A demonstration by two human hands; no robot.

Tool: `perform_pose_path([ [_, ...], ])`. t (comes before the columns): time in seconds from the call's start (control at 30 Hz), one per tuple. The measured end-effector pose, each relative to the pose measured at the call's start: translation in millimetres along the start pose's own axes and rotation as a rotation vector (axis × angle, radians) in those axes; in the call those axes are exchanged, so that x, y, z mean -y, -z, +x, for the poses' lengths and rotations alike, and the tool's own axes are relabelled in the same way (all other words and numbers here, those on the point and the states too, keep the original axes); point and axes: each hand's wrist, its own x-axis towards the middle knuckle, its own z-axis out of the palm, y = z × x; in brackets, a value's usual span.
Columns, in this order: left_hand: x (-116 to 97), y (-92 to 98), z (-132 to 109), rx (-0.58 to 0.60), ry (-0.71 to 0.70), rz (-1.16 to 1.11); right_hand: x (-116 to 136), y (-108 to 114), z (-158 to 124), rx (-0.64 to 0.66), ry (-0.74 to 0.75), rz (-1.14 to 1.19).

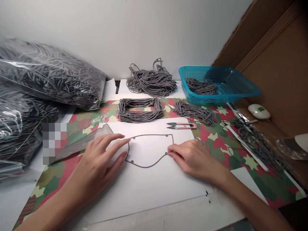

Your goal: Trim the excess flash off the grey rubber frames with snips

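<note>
A thin grey rubber gasket loop [150, 150] lies flat on a white sheet [154, 186] in front of me. My left hand [101, 157] rests on the sheet at the loop's left end, fingers stretched out and spread, fingertips touching the loop. At the loop's right end, my right hand [190, 157] lies with its fingers curled together, their tips pressing on the loop's lower right corner. Pink thread snips [181, 125] lie just beyond the loop.
Piles of grey gaskets [141, 109] [151, 82] [194, 112] lie at the back. A teal basket [231, 84] holds more. Big plastic bags of gaskets [48, 77] fill the left. Loose gasket scraps [257, 141] and a cardboard wall [279, 64] are on the right.
</note>
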Motion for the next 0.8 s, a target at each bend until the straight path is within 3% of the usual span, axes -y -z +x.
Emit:
perform_pose_path([
  [0.13, -13.2, 3.0, 6.9, -0.035, 0.024, -0.097, 4.1, -7.3, -0.9, -0.048, 0.034, -0.012],
  [0.4, -58.3, 1.6, 29.3, 0.066, -0.002, -0.303, 13.1, -12.6, -1.9, -0.223, 0.182, 0.097],
  [0.67, -67.1, -1.8, 32.2, 0.142, 0.146, -0.782, 24.0, -11.0, -2.9, -0.337, 0.239, 0.253],
  [0.8, -69.2, 1.5, 29.0, 0.157, 0.215, -0.912, 26.6, -12.9, -4.7, -0.391, 0.246, 0.267],
])
